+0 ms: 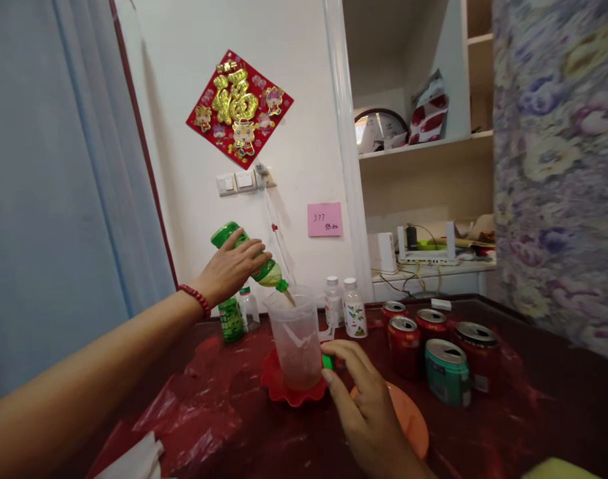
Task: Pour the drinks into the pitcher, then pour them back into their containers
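Table (267,442) kinda cluttered with cans (404,347), white bottles (354,311). Green bottle (269,271) gripped by left hand (237,263), tipped over cloudy plastic pitcher (297,346); cap (328,361) pinched by right hand (366,399). Dish (271,378) scalloped.

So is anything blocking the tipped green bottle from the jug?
Nothing that I can see. The left hand holds the bottle with its mouth at the open top of the jug. The right hand, pinching a green cap, is lower down, outside that path.

One pitcher (295,346), five cans (441,364)
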Available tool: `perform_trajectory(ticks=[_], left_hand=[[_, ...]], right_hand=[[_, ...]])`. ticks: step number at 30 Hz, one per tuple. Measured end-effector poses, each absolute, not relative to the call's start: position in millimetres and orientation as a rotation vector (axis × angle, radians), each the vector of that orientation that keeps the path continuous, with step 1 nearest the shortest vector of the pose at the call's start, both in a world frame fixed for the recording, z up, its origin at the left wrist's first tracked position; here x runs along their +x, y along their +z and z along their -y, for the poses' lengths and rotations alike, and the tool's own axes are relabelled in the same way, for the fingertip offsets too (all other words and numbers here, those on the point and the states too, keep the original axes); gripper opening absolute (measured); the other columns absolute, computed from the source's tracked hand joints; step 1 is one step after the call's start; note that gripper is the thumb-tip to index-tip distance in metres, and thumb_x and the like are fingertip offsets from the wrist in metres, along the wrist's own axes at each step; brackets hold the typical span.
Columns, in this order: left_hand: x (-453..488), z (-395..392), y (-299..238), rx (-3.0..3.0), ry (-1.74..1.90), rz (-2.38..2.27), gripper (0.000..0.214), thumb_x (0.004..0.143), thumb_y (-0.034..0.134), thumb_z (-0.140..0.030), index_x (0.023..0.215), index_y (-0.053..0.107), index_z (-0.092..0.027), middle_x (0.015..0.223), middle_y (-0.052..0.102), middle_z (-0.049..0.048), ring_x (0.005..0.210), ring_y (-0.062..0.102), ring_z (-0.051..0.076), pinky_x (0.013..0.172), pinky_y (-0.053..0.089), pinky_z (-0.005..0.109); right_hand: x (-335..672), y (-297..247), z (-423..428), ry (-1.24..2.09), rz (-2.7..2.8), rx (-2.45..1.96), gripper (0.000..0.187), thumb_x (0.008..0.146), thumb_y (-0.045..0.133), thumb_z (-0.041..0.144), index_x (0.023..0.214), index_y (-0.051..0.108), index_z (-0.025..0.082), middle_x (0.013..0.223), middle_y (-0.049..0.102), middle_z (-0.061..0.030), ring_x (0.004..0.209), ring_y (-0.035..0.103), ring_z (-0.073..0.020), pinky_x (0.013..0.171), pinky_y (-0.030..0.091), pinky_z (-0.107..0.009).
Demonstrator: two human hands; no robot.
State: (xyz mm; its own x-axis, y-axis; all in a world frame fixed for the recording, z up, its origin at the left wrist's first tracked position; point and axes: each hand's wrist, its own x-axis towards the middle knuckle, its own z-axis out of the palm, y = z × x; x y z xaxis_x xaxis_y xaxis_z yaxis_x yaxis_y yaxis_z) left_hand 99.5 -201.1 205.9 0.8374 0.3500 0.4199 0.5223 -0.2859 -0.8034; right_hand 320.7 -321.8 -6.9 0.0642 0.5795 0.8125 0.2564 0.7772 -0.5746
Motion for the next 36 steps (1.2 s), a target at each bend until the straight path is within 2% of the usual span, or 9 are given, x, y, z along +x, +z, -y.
perform_trajectory(ticks=[3, 12, 17, 25, 30, 33, 36], left_hand=[[105.2, 202.5, 209.7, -1.884, -0.173, 0.609, 0.046, 0.086, 0.048, 0.005, 0.121, 0.062, -0.020, 0.123, 0.067, 0.0103, 0.125, 0.057, 0.026, 0.118, 0.024, 0.051], [118.6, 202.5, 216.4, -1.907, -0.157, 0.545, 0.032, 0.093, 0.054, -0.006, 0.120, 0.062, -0.021, 0.122, 0.067, 0.0089, 0.127, 0.056, 0.025, 0.120, 0.017, 0.053], [120.0, 202.3, 217.7, -1.875, -0.127, 0.537, 0.030, 0.095, 0.052, -0.009, 0.120, 0.061, -0.022, 0.123, 0.068, 0.0079, 0.127, 0.056, 0.025, 0.120, 0.018, 0.053], [123.9, 204.4, 206.6, -1.930, -0.117, 0.602, 0.039, 0.090, 0.052, -0.002, 0.120, 0.061, -0.025, 0.123, 0.067, 0.0064, 0.126, 0.053, 0.026, 0.118, 0.020, 0.053], [113.0, 203.1, 192.7, -1.994, -0.172, 0.788, 0.042, 0.088, 0.053, -0.004, 0.123, 0.061, -0.025, 0.118, 0.068, 0.0070, 0.118, 0.058, 0.027, 0.115, 0.022, 0.053], [96.9, 206.4, 187.5, -2.033, -0.315, 1.001, 0.048, 0.084, 0.063, -0.018, 0.131, 0.057, -0.021, 0.123, 0.065, 0.0111, 0.113, 0.059, 0.032, 0.108, 0.032, 0.053], [79.3, 219.2, 177.2, -2.208, -0.458, 1.149, 0.057, 0.083, 0.069, -0.037, 0.135, 0.054, -0.019, 0.120, 0.065, 0.0122, 0.107, 0.061, 0.032, 0.093, 0.045, 0.044]], right_hand=[[320.7, -7.8, 321.2, 0.276, 1.516, -0.688, 0.025, 0.100, 0.045, 0.018, 0.122, 0.056, 0.027, 0.122, 0.055, -0.0017, 0.115, 0.051, -0.0157, 0.100, 0.039, -0.024], [320.8, -8.4, 320.2, 0.283, 1.509, -0.681, 0.028, 0.100, 0.045, 0.016, 0.123, 0.055, 0.028, 0.124, 0.054, -0.0011, 0.117, 0.050, -0.0160, 0.101, 0.038, -0.025], [320.6, -7.7, 319.8, 0.283, 1.508, -0.674, 0.028, 0.100, 0.045, 0.017, 0.123, 0.055, 0.028, 0.125, 0.054, -0.0016, 0.118, 0.050, -0.0168, 0.102, 0.038, -0.027], [322.0, -6.9, 321.2, 0.264, 1.474, -0.688, 0.026, 0.100, 0.046, 0.020, 0.122, 0.059, 0.025, 0.123, 0.057, -0.0036, 0.117, 0.052, -0.0179, 0.101, 0.040, -0.028], [323.6, -4.5, 321.4, 0.319, 1.419, -0.720, 0.024, 0.098, 0.052, 0.026, 0.119, 0.063, 0.025, 0.121, 0.062, -0.0034, 0.114, 0.056, -0.0193, 0.099, 0.042, -0.027], [324.3, -6.8, 317.9, 0.411, 1.350, -0.744, 0.024, 0.096, 0.057, 0.030, 0.118, 0.065, 0.025, 0.118, 0.065, -0.0033, 0.110, 0.059, -0.0202, 0.094, 0.046, -0.027], [323.5, -14.1, 311.1, 0.546, 1.249, -0.715, 0.028, 0.094, 0.062, 0.035, 0.120, 0.064, 0.023, 0.113, 0.066, -0.0058, 0.101, 0.063, -0.0223, 0.086, 0.050, -0.029]])
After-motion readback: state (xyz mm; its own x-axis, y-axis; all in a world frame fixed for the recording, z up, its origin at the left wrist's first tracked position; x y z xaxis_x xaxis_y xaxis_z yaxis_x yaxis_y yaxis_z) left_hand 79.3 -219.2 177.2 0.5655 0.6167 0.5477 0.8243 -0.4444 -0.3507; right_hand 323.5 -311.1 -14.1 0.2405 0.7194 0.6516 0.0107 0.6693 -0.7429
